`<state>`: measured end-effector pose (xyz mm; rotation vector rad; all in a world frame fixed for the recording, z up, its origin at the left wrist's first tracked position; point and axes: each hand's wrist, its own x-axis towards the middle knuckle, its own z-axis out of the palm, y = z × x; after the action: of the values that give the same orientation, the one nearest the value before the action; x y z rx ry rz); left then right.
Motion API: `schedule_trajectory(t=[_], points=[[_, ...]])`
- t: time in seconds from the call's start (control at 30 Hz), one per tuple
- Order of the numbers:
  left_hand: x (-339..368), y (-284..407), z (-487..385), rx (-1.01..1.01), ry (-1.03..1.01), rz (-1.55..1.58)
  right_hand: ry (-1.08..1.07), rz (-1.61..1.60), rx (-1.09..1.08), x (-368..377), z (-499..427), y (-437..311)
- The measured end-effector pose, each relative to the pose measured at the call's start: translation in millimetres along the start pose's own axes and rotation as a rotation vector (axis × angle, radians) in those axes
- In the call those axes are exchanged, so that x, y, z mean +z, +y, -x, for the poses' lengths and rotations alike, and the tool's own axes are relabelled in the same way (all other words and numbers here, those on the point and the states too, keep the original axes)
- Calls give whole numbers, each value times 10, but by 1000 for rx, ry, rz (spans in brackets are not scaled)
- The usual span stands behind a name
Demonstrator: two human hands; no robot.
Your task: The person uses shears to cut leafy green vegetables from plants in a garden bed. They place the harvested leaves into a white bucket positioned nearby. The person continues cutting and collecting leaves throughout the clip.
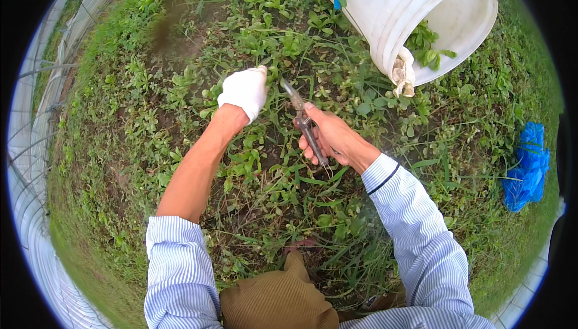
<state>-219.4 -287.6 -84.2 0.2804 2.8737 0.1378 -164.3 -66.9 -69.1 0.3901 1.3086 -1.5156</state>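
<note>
My left hand (pixel 244 91), in a white glove, is held low over the leafy green plants, its fingers curled; whether they grip a stem is hidden. Bare, my right hand (pixel 328 137) is wrapped around a pair of pruning shears (pixel 308 131) with dark handles. The blades point up and to the left, just right of the glove and not touching it. Low leafy plants (pixel 247 159) and long grass blades cover the soil under both hands.
At the upper right a white plastic bucket (pixel 388 8) lies on its side, holding picked green leaves (pixel 423 45), with a crumpled pale cloth or glove (pixel 403 72) at its rim. A blue plastic bag (pixel 527 166) lies far right. Plastic greenhouse sheeting (pixel 31 184) borders the left.
</note>
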Motion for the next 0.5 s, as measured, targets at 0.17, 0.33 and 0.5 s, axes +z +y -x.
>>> schedule_trajectory(t=[0.17, 0.33, 0.5], points=[[98, -202, -63, 10, 48, -151, -1, 43, 39, 81, -236, -157], [-125, -22, -28, 62, 8, 8, 25, 81, 71, -22, -248, -136], [-61, -15, -81, -8, -9, 19, 33, 250, 99, -123, -219, -146]])
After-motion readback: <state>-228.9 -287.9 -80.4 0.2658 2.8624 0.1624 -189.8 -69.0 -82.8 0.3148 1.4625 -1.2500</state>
